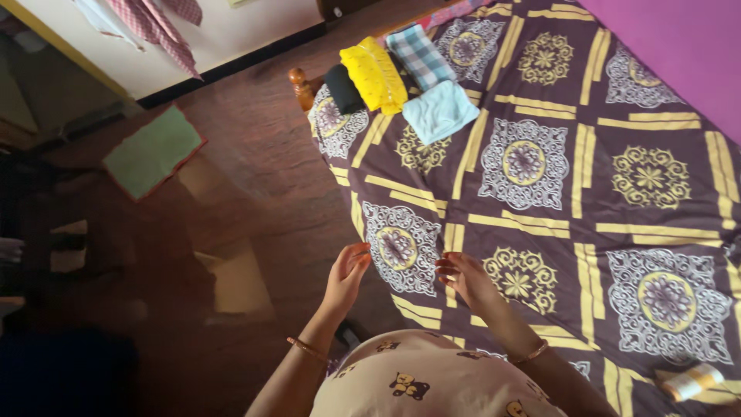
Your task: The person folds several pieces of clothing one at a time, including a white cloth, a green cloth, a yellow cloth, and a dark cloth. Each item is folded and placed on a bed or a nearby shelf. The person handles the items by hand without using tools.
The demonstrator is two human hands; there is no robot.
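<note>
Left hand (346, 272) and right hand (463, 279) raised over patterned bedspread (540, 201), fingers loosely apart, empty; folded clothes (405, 81) stacked at far corner, out of the way

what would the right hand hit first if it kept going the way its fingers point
Probably the patterned bedspread: the right hand is empty above it, fingers aimed up the bed. Further along lies the light blue folded cloth, though height above the cover is unclear.

One small package shows: a cream and orange tube (692, 381), lying tilted on the patterned bedspread (540, 201) at the near right corner of the scene. It rests well apart from the folded clothes at the far edge. No signs or screens appear.
</note>
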